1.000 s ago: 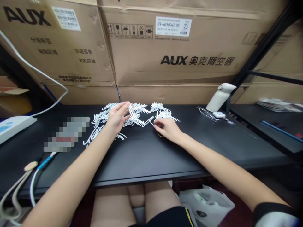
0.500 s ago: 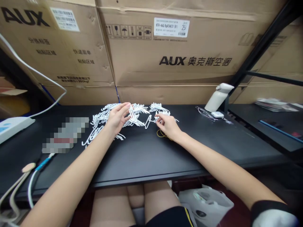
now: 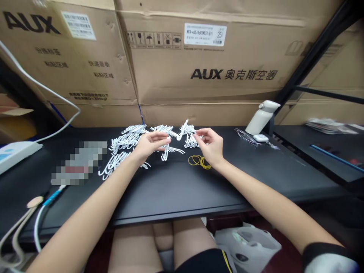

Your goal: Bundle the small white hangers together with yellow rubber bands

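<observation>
Small white plastic hooks (image 3: 125, 142) lie in bundles at the back of the black table (image 3: 176, 189). My left hand (image 3: 149, 144) is lifted a little and pinches a bunch of white hooks (image 3: 167, 148) that hangs from its fingers. My right hand (image 3: 210, 146) holds another white hook (image 3: 184, 131) by one end, raised above the table. Yellow rubber bands (image 3: 199, 161) lie on the table just below my right hand.
Large cardboard boxes (image 3: 204, 64) stand behind the table. A white bottle (image 3: 261, 115), glasses (image 3: 246, 135) and a small white case (image 3: 260, 137) sit at the right. A white device (image 3: 14, 151) and cables (image 3: 36, 223) lie at the left. A black shelf frame (image 3: 318, 49) rises on the right.
Both hands have risen off the table. My right hand left the rubber bands and lifted a single hook; my left hand lifted its bunch of hooks and turned toward the right hand.
</observation>
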Action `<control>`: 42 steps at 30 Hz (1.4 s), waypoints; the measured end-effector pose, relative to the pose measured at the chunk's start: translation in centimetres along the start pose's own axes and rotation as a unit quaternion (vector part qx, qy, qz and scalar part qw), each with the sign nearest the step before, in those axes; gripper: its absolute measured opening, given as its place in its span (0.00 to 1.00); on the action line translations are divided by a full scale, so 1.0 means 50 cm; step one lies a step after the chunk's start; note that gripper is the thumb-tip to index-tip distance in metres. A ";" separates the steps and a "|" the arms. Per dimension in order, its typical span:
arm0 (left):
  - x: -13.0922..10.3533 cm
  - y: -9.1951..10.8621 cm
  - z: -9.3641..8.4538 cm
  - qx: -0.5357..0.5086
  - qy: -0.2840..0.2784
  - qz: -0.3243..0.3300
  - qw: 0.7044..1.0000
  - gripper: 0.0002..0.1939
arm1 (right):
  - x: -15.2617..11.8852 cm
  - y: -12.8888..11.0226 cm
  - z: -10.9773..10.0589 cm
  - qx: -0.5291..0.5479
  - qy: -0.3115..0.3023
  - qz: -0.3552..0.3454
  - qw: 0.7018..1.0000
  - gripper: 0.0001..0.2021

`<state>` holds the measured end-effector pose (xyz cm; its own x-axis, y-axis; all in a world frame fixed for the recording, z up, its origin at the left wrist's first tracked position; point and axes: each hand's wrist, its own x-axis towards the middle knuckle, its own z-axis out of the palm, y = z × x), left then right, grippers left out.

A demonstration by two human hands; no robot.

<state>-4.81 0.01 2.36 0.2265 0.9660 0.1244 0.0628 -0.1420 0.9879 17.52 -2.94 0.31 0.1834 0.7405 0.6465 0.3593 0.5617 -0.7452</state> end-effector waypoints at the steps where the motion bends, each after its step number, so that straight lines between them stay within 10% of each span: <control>1: 0.000 0.000 0.000 0.000 0.000 0.003 1.000 0.19 | -0.001 0.000 0.001 0.012 -0.016 0.008 1.000 0.09; 16: 0.003 -0.017 0.006 -0.023 -0.005 0.021 0.999 0.17 | -0.021 0.015 0.025 0.078 -0.172 0.081 0.979 0.12; 42: -0.003 -0.002 0.008 -0.057 -0.043 -0.016 0.997 0.16 | -0.015 0.011 0.024 0.128 -0.167 0.112 0.971 0.14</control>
<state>-4.47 -0.23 2.19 0.3085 0.9471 0.0890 -0.0386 -0.0810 0.9960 16.45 -2.76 -0.80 -0.0909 0.9094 0.4059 0.0982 0.4137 -0.9051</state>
